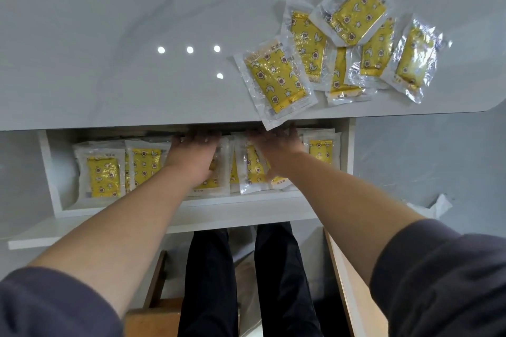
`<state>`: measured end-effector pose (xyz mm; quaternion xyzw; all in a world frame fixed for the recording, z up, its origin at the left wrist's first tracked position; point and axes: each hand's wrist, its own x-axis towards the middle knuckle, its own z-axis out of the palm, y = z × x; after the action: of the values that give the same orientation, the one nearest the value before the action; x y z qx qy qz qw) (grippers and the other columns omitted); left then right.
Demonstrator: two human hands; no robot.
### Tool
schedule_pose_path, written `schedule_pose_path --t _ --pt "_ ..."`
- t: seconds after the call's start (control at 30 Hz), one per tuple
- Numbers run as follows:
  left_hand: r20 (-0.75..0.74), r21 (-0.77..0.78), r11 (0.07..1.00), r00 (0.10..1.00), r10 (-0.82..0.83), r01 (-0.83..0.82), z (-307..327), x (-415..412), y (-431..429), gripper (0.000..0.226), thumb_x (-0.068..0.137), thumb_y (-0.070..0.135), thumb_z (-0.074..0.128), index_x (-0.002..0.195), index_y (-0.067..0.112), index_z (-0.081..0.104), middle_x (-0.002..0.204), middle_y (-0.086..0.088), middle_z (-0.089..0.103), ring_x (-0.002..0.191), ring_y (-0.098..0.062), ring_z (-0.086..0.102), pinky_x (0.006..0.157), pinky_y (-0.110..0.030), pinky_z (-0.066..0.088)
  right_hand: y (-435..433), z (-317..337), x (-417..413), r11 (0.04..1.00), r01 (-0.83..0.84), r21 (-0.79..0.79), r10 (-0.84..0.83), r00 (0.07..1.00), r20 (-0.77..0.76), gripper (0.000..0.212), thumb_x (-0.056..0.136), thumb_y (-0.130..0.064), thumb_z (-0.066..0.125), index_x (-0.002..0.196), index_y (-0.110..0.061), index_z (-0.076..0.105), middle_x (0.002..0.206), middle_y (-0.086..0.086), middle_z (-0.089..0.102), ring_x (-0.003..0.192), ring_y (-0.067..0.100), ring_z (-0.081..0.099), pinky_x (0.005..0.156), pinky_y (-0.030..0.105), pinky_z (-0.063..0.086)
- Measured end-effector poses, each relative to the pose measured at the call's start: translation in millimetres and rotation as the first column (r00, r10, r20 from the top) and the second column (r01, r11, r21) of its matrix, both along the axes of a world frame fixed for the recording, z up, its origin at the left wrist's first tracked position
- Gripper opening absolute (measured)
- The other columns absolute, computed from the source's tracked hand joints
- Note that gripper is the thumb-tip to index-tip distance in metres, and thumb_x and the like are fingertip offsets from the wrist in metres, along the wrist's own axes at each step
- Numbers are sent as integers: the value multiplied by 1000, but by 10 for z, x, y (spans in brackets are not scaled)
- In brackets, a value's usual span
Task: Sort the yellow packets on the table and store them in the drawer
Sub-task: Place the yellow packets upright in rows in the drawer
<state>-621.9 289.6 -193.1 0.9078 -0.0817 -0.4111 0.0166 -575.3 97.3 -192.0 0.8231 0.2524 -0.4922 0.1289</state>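
Your forearms run forward out of dark sleeves [438,282] into the open drawer [175,216], which stands pulled out below the edge of the desk [109,35]. Your left hand [193,157] lies flat on the stored packets [102,174] near the middle of the row. Its fingers are straight and grip nothing, and their tips are in shadow under the desk edge. Your right hand [276,148], just beside it, is spread over the neighbouring packets with its fingers loose and splayed, also holding nothing. The row fills most of the drawer's width, with the packets overlapping one another. You seem to be pressing and evening this batch into place, so the storing is partly done. Farther off, on the right of the desk, a heap of loose packets [356,13] overlaps in disorder. The nearest packet [273,82] hangs over the desk edge directly above your right hand. For the next move, lift both hands clear of the drawer and take that overhanging one first, since it looks likely to slip. Then gather the rest, square them, and mind the slick clear wrappers.
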Motion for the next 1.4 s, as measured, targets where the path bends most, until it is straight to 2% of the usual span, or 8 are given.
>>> schedule_pose_path --t 0.2,0.4,0.53,0.6,0.77,1.03,1.23,1.4 --pt "20 56 998 999 -32 31 3 -8 -63 95 74 47 76 147 22 21 148 -8 35 137 -30 33 107 -46 34 -229 -112 -198 998 35 60 -46 981 187 116 70 -50 78 152 -29 -1 154 2 25 142 31 26 116 57 16" --pt "4 36 999 1000 23 -23 195 -13 -176 87 77 40 73 146 22 23 146 -7 37 138 -28 30 109 -47 29 -391 68 -133 992 62 113 -72 993 88 111 79 -43 73 153 -24 -7 161 7 10 149 31 7 118 58 4" --pt "98 -84 992 990 105 -97 477 32 -345 45 88 29 58 130 19 46 125 -4 56 116 -26 52 93 -39 41 -400 350 -130 942 193 276 -231 966 113 70 91 -32 58 150 -19 25 149 6 38 140 28 32 118 47 19" --pt "178 -230 961 964 199 -156 731 55 -439 20 93 26 48 108 18 58 99 1 65 88 -21 61 68 -32 46 -445 583 -127 866 311 391 -382 917 117 38 95 -22 48 133 -17 50 127 4 58 114 26 56 92 35 45" --pt "288 -382 862 843 455 -335 1294 283 -753 13 93 31 51 90 19 54 82 6 57 73 -15 56 53 -28 42 -675 1146 15 722 470 507 -610 779 147 17 94 -23 46 98 -20 63 84 -5 65 72 17 60 59 29 48" --pt "175 -12 601 590 788 -799 1205 980 -1272 96 71 72 64 134 7 33 132 -10 37 118 -29 42 88 -44 43 -841 1296 1054 425 736 526 -905 329 270 44 89 -39 57 125 -17 48 126 1 49 115 21 49 92 38 45" --pt "400 -93 801 715 573 -591 1053 1166 -1277 78 70 63 72 123 14 42 121 -9 44 107 -27 46 84 -38 42 -777 1073 1752 221 917 331 -965 156 212 95 65 -73 59 132 -8 42 126 4 55 116 26 56 96 48 47" --pt "427 -122 783 680 596 -610 1034 1257 -1286 87 65 65 74 124 12 40 119 -9 44 107 -27 47 83 -38 44 -748 1043 1982 365 899 242 -921 311 234 56 72 -60 64 100 -12 60 104 2 57 108 24 54 88 37 50"
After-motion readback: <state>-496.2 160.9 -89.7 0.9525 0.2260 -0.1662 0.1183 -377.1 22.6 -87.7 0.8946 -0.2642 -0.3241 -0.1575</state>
